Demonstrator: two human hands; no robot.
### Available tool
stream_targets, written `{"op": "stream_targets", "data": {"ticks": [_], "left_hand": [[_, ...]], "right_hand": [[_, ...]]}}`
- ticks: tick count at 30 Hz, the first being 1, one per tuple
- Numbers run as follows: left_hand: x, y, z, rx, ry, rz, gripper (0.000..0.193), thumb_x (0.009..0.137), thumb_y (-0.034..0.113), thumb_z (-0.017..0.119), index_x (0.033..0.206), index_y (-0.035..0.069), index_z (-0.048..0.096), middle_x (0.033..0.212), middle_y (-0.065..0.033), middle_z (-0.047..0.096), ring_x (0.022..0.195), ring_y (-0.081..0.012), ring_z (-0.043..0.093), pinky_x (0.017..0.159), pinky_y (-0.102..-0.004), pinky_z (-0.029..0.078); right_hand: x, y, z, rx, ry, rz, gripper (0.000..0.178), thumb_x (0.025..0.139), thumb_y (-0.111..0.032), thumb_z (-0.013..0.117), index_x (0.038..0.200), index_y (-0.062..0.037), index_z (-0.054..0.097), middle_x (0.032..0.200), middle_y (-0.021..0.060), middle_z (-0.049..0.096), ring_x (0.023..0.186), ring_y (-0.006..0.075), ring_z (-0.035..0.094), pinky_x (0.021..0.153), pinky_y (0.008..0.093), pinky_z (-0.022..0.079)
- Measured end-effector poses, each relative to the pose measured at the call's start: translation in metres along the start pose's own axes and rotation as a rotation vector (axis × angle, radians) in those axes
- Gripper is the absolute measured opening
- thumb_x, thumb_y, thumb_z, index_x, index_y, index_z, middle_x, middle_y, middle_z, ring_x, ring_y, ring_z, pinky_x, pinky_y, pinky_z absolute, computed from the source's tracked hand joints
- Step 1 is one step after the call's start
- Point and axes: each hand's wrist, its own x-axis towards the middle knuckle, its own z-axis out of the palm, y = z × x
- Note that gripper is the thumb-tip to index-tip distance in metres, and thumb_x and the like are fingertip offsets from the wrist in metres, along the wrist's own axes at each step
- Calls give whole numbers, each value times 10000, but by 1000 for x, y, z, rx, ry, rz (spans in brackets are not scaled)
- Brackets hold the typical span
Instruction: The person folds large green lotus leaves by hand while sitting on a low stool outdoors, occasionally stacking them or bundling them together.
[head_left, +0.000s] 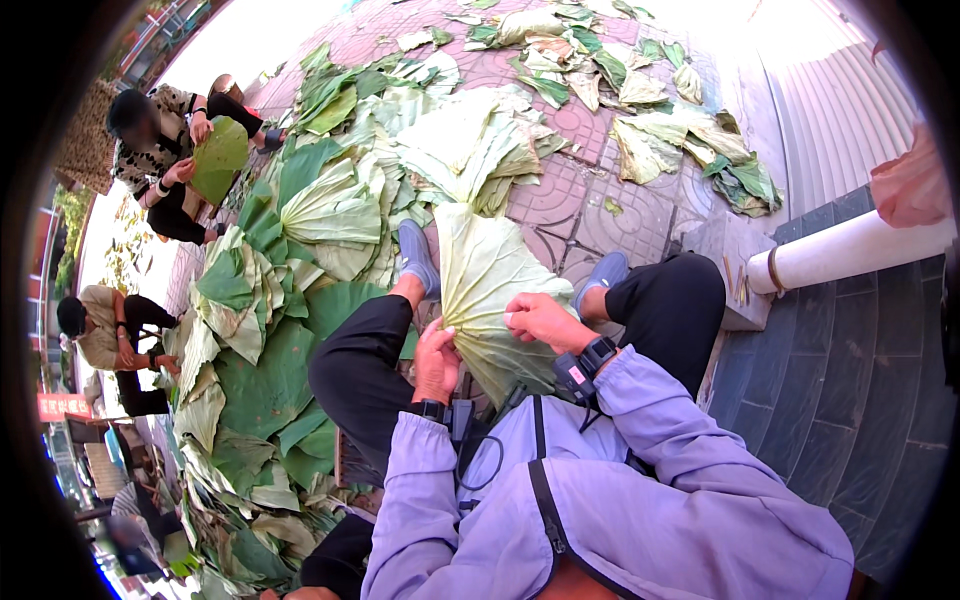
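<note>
Seemingly to steady it, my left hand point(436, 362) pinches the pale lotus leaf point(485, 262) before me where its ribs converge; my right hand point(545, 322) curls over its right side, grip unclear; heaped leaves point(262, 385) lie left.

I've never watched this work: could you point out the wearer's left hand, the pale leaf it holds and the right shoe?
Left hand point(436, 366), head view: back of hand.
Pale leaf point(497, 286), head view: veined middle.
Right shoe point(607, 272), head view: its upper.
</note>
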Motion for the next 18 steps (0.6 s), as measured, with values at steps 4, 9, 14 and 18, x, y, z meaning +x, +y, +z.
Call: {"op": "stream_targets", "data": {"ticks": [4,9,14,18], "left_hand": [[2,-6,0,16,-36,-29,453,918,54,570,1366,-13,545,1264,-144,683,1099,-268,689,944,-459,563],[2,-8,1,18,-78,-20,468,917,35,561,1383,-5,537,1275,-139,679,1122,-277,685,967,-466,556],[0,-6,8,7,-115,-16,468,927,19,570,1392,-5,532,1295,-144,671,1150,-280,678,988,-464,548],[-2,-6,12,3,-129,-7,455,945,21,582,1396,-8,529,1308,-148,668,1159,-278,676,1000,-454,542]], "right_hand": [[2,0,2,-53,-20,6,221,955,-201,687,1064,-9,676,900,31,646,778,121,597,667,292,513],[2,1,5,-82,-61,1,228,970,-197,678,1093,-6,675,927,35,658,821,123,613,713,297,531],[7,7,4,-134,-81,-62,230,960,-187,684,1084,7,678,914,43,662,781,115,598,685,296,515],[7,8,5,-169,-80,-90,244,956,-184,685,1089,20,676,903,50,668,747,115,593,649,293,498]]}}
